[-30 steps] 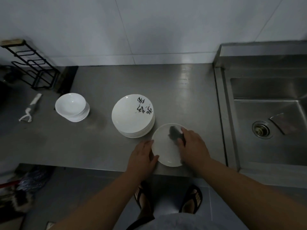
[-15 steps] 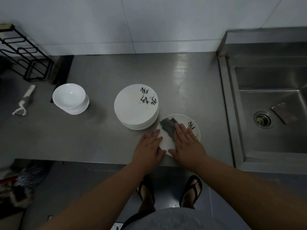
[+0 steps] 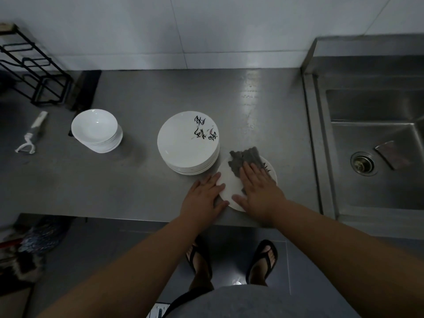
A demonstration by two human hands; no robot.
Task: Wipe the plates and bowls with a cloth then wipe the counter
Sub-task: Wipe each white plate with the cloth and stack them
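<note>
The right hand (image 3: pixel 259 191) lies flat, fingers straight and close together, pressing the cloth (image 3: pixel 244 157) onto the plate (image 3: pixel 229 185). The cloth shows beyond the fingertips and covers the plate's far part. The flat palm appears meant to spread pressure across the plate's face. The left hand (image 3: pixel 203 196) is spread just left of the right, its fingers straight, touching the plate's left rim and bearing partly on the table (image 3: pixel 137 187). This is judged a brace, so the plate does not slide under the wiping. The plate sits on the table near the front edge, under both hands. The stack (image 3: pixel 187 143) stands just beyond the left hand, touching or nearly touching the plate; which cannot be told. The bowls (image 3: pixel 95 128) stand well to the left of it, untouched. The sink (image 3: pixel 378 157) is to the right of the right hand. Judgement: plate wiping is in hand, with the stack, bowls and table not yet done. Risk: the plate is close to the table edge.
</note>
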